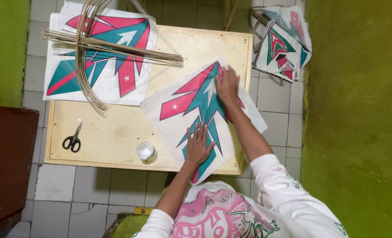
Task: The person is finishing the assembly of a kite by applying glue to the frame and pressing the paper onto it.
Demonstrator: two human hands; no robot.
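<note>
Both hands lay flat on a white kite sheet [191,110] printed with a teal and pink pointed design and a small star. The left hand [199,145] pressed its lower part with fingers spread, and the right hand [227,86] pressed its upper edge, arm stretched forward. Just left of the left hand stood a small clear jar [146,151] on the wooden table [112,132], with black-handled scissors [72,140] farther left. Beyond the hands, thin bamboo sticks [112,44] lay across a stack of similar printed sheets [68,75].
</note>
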